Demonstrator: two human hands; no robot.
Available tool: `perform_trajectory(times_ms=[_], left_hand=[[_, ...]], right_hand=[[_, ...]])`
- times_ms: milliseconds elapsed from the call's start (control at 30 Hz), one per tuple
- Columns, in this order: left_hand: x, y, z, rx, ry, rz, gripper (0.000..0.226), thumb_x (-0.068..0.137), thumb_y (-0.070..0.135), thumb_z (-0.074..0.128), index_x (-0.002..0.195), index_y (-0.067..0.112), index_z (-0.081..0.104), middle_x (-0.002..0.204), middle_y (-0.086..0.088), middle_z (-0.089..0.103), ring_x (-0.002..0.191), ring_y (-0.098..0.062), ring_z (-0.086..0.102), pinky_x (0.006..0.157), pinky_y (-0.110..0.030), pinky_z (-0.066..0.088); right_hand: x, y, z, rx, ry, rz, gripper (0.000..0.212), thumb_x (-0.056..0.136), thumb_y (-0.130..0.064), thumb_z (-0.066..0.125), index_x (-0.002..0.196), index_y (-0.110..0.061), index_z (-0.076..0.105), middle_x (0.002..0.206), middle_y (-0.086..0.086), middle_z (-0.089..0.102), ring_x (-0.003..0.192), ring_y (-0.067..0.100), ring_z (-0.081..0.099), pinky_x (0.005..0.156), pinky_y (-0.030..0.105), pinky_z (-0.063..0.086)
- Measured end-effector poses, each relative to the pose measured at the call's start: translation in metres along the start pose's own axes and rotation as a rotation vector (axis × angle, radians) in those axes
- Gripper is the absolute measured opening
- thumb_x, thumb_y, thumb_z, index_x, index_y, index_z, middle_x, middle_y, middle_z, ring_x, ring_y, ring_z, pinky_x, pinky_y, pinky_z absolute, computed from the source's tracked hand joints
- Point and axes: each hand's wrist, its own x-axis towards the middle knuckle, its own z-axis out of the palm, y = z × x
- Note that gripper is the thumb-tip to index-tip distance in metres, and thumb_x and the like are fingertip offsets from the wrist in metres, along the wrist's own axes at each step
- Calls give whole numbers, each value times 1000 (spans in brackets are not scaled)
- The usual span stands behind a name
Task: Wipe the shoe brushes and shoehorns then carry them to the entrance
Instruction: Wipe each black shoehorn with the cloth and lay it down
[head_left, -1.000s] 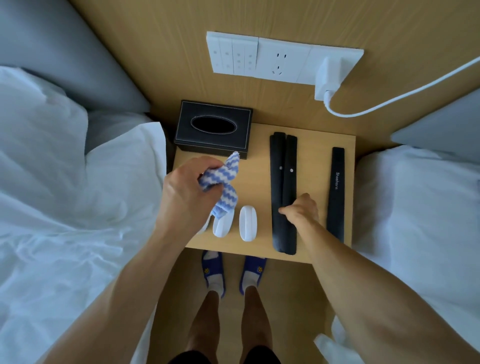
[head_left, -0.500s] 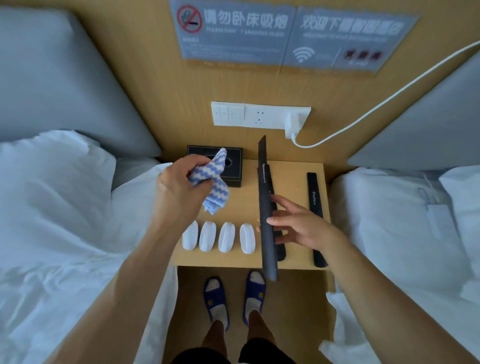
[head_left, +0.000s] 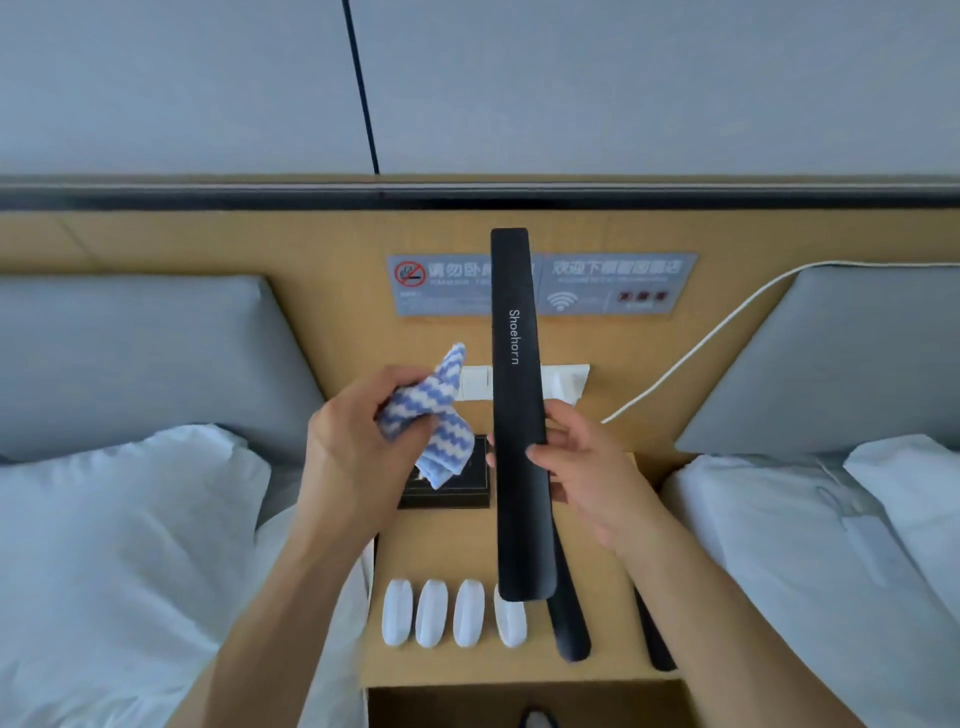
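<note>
Black shoehorn (head_left: 519, 415) raised upright, pinched mid-length by right hand (head_left: 582, 478). Left hand (head_left: 358, 452) grips striped cloth (head_left: 431, 415) just beside, not touching. Wiping apparently not begun. Brushes (head_left: 451, 613), two shoehorns (head_left: 571, 618) on nightstand (head_left: 519, 670); carrying pending.

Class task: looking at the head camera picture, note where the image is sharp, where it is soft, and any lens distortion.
Head view: white "Shoehorn" lettering on the long black shoehorn reads sharply; the grey wall sign text is soft; the dark headboard ledge bows from wide-angle distortion; lighting is even and soft.
</note>
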Motion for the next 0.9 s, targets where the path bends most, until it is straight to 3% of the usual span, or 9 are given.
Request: perform_trajectory(times_ms=[167, 333, 467, 600, 667, 800, 900], left_hand=[[32, 49, -13, 4, 53, 192, 37, 80, 16, 77, 106, 39, 64, 93, 30, 65, 83, 8, 63, 65, -1, 42], [82, 95, -25, 26, 103, 345, 31, 80, 17, 76, 106, 30, 66, 85, 20, 67, 79, 6, 61, 64, -3, 39], [120, 134, -28, 132, 162, 490, 23, 80, 11, 72, 103, 16, 72, 84, 3, 70, 73, -9, 60, 68, -18, 45], [137, 157, -14, 229, 129, 577, 13, 83, -1, 61, 92, 0, 71, 91, -11, 61, 71, -24, 65, 62, -16, 51], [137, 161, -6, 252, 86, 566, 11, 83, -4, 59, 89, -4, 69, 93, -14, 58, 71, -31, 64, 62, -38, 56], [125, 160, 8, 320, 17, 632, 14, 78, -6, 62, 87, -4, 73, 89, -16, 62, 73, -34, 61, 67, -47, 50], [113, 158, 17, 332, -54, 657, 14, 77, -6, 60, 83, -3, 72, 86, -16, 61, 68, -32, 60, 63, -47, 49]], right_hand=[[-9, -33, 4, -180, 102, -156, 35, 93, 3, 60, 103, -30, 67, 98, -3, 78, 93, 15, 74, 79, 32, 56], [-17, -55, 7, -296, 135, -277, 33, 92, -1, 65, 99, -34, 64, 91, -12, 77, 82, 5, 74, 65, 17, 55], [-20, -74, 7, -387, 195, -358, 34, 90, -2, 67, 102, -33, 64, 94, -16, 75, 88, 1, 71, 74, 24, 58], [-19, -94, 1, -425, 273, -436, 31, 88, -6, 71, 107, -31, 67, 99, -18, 73, 99, -7, 64, 81, 18, 54], [-17, -101, -2, -407, 286, -444, 31, 89, -7, 71, 108, -30, 67, 101, -15, 74, 99, -5, 66, 85, 24, 56], [-13, -108, -11, -328, 328, -456, 35, 88, -4, 71, 114, -27, 68, 103, -10, 74, 100, 3, 68, 92, 34, 56], [-11, -110, -15, -233, 313, -475, 40, 87, 3, 69, 108, -31, 68, 99, -11, 76, 96, 2, 70, 87, 27, 55]])
